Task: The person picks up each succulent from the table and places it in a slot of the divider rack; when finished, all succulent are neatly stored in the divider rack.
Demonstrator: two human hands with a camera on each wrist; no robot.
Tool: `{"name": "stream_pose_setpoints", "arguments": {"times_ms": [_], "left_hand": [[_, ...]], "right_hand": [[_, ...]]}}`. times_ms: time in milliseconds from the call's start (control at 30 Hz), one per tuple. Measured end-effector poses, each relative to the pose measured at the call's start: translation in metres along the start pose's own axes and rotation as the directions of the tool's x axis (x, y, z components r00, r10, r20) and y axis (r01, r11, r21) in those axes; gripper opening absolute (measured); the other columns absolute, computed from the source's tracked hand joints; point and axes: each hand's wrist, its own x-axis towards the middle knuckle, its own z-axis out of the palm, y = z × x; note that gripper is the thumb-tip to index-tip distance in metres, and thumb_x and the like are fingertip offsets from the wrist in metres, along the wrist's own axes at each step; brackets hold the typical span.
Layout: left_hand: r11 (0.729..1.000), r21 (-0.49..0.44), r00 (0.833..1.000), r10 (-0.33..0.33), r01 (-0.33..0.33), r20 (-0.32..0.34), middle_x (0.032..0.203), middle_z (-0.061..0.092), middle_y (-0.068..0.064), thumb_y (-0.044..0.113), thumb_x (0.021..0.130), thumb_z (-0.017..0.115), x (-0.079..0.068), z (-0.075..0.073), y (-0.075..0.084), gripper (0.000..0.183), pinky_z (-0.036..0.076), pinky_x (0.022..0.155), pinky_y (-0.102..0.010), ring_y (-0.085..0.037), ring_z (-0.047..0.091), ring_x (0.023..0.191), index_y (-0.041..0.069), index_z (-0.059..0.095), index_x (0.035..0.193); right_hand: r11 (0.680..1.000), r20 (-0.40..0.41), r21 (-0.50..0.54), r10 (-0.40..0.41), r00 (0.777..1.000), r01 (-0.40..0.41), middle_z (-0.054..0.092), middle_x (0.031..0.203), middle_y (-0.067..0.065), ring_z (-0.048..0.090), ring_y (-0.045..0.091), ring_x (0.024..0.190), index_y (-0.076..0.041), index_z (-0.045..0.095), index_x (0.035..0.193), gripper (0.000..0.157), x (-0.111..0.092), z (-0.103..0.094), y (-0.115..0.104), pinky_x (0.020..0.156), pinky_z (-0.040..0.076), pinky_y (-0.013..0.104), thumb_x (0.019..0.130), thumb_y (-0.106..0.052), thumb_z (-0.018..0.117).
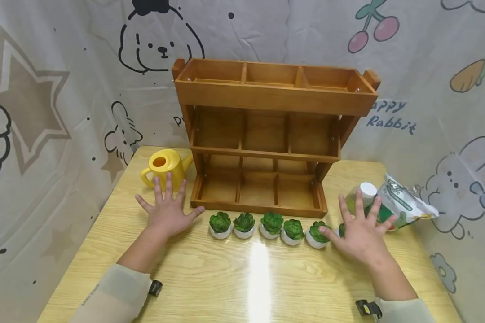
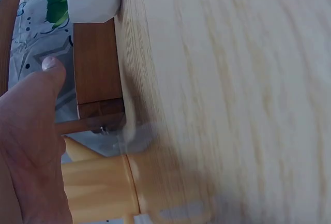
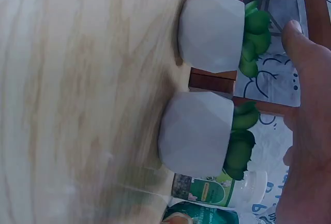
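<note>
we hover both spread, empty hands, left hand (image 1: 167, 211) and right hand (image 1: 361, 233); the small succulent pots (image 1: 270, 225) look light, smooth, likely breakable, best pinched round their white bases.

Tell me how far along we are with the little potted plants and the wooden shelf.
Nothing looks shelved: every compartment of the wooden shelf that shows is bare. The potted succulents stand in a row on the table before it. In hand: nothing; the left hand and right hand lie spread, open, above the table, the right thumb by the pot nearest it. All the pots remain.
</note>
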Motion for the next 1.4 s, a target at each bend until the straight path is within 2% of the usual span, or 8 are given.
{"name": "stream_pose_setpoints", "arguments": {"times_ms": [200,333,433,533,767,1033,1200,1400], "left_hand": [[0.999,-0.006,0.999,0.038,-0.038,0.003,0.168,-0.029,-0.008,0.084,0.086,0.054,0.005,-0.001,-0.002,0.109,-0.028,0.103,-0.074,-0.041,-0.03,0.151,0.024,0.016,0.168],[0.994,-0.088,0.998,0.055,-0.056,-0.015,0.173,-0.008,-0.016,0.078,0.088,0.06,0.008,0.002,-0.005,0.104,0.003,0.113,-0.078,-0.049,-0.001,0.155,0.024,0.02,0.168],[0.978,-0.201,0.998,0.058,-0.064,-0.036,0.167,0.02,-0.023,0.073,0.092,0.06,0.01,0.003,-0.006,0.096,0.029,0.107,-0.072,-0.05,0.025,0.147,0.023,0.028,0.166],[0.944,-0.323,0.998,0.054,-0.061,-0.031,0.158,0.035,-0.025,0.069,0.096,0.057,0.013,0.004,-0.006,0.087,0.04,0.103,-0.069,-0.051,0.042,0.137,0.02,0.033,0.165],[0.877,-0.476,0.998,0.047,-0.059,-0.038,0.151,0.047,-0.025,0.056,0.103,0.056,0.018,0.012,-0.009,0.07,0.043,0.104,-0.064,-0.046,0.056,0.126,0.018,0.043,0.16],[0.845,-0.532,0.997,0.032,-0.062,-0.066,0.146,0.056,-0.025,0.041,0.103,0.065,0.019,0.024,-0.013,0.056,0.045,0.102,-0.061,-0.043,0.058,0.125,0.02,0.054,0.154],[0.826,-0.561,0.998,0.024,-0.054,-0.06,0.136,0.066,-0.019,0.036,0.104,0.065,0.02,0.026,-0.002,0.049,0.052,0.09,-0.054,-0.033,0.065,0.106,0.019,0.059,0.15],[0.821,-0.568,0.998,0.022,-0.051,-0.058,0.134,0.067,-0.017,0.037,0.104,0.066,0.027,0.027,0.0,0.049,0.053,0.088,-0.052,-0.031,0.065,0.103,0.021,0.059,0.149]], "right_hand": [[0.986,0.039,0.14,-0.093,0.995,0.086,-0.015,0.17,0.022,-0.027,0.053,0.148,-0.019,0.011,0.169,0.108,-0.007,-0.009,0.009,0.104,-0.019,0.08,0.09,-0.07,0.066],[0.964,0.07,0.23,-0.155,0.985,0.135,0.008,0.168,0.031,0.0,0.06,0.15,-0.013,0.02,0.167,0.113,-0.011,-0.014,0.015,0.108,0.004,0.083,0.085,-0.061,0.079],[0.956,0.072,0.258,-0.167,0.983,0.144,0.021,0.164,0.033,0.016,0.062,0.145,-0.01,0.025,0.166,0.115,-0.012,-0.013,0.019,0.105,0.016,0.084,0.08,-0.059,0.085],[0.945,0.08,0.302,-0.157,0.984,0.126,0.025,0.162,0.033,0.021,0.063,0.142,-0.011,0.026,0.165,0.116,-0.013,-0.01,0.023,0.103,0.021,0.084,0.077,-0.055,0.088],[0.919,0.117,0.391,-0.11,0.987,0.056,0.032,0.161,0.031,0.03,0.062,0.141,-0.018,0.023,0.167,0.119,-0.014,-0.002,0.034,0.104,0.029,0.079,0.074,-0.045,0.093],[0.911,0.133,0.412,-0.096,0.986,0.033,0.048,0.15,0.033,0.043,0.057,0.135,0.0,0.038,0.158,0.108,-0.014,0.015,0.041,0.109,0.034,0.069,0.074,-0.038,0.094],[0.915,0.113,0.402,-0.08,0.99,0.028,0.056,0.14,0.034,0.053,0.055,0.127,0.0,0.047,0.152,0.097,-0.017,0.018,0.047,0.105,0.04,0.067,0.075,-0.035,0.094],[0.922,0.106,0.388,-0.043,0.993,-0.001,0.061,0.132,0.034,0.059,0.054,0.119,-0.002,0.05,0.148,0.093,-0.015,0.019,0.049,0.1,0.044,0.067,0.075,-0.038,0.094]]}}
